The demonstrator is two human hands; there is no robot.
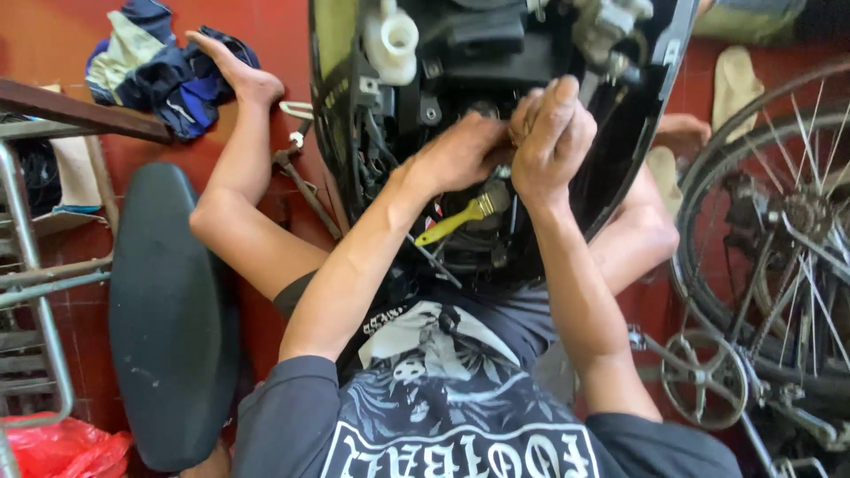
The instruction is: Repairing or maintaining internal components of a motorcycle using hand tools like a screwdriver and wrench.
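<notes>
Short-sleeved dark grey T-shirt (460, 416) with white graphic print and lettering; bare forearms and hands.

A red tiled floor (80, 327) is seen in daylight — a metal rack (31, 265) at one side, a bicycle wheel (779, 221) at the other.

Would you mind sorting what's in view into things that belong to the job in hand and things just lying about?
In use:
left hand
right hand
open scooter body
yellow-handled brush

Lying about:
black seat
bundle of cloths
bicycle wheel
red plastic bag
metal rack
</notes>
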